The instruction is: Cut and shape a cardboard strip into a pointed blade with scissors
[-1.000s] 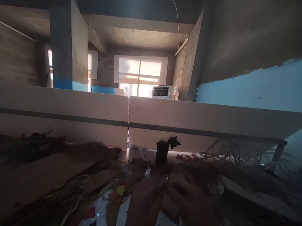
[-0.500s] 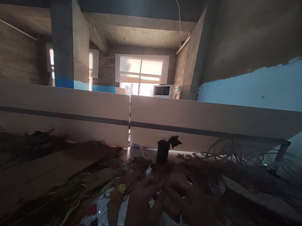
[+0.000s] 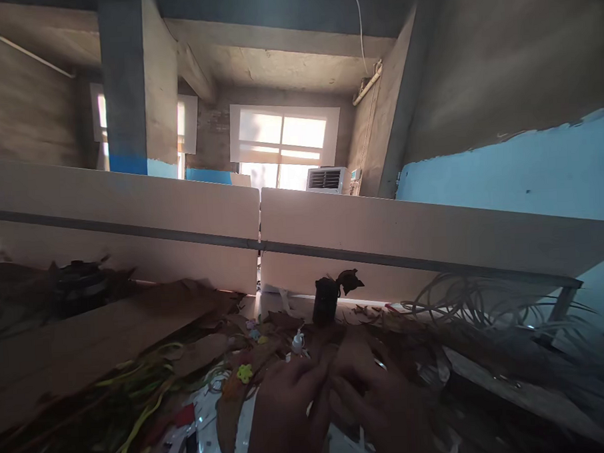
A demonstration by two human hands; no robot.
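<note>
My left hand (image 3: 290,404) and my right hand (image 3: 367,397) meet low in the middle of the view, over a cluttered work surface. The fingers of both are bent inward and pressed together at the tips. Whatever they pinch is dark and too small to make out; a tiny pale bit shows beside the left fingers. Just beyond the left hand stands a small white bottle with a nozzle (image 3: 298,343). A yellow flower-shaped piece (image 3: 245,373) lies to the left of that hand.
A dark cylinder (image 3: 325,300) stands behind my hands, before a pale partition (image 3: 407,232). Yellow-green strips (image 3: 144,394) and a red piece (image 3: 185,414) lie at left. Coiled pale tubing (image 3: 465,303) is at right. A dark round object (image 3: 80,284) sits far left.
My hands have drawn slightly closer together, and the white bit between them is now mostly covered. The objects around them stay in place.
</note>
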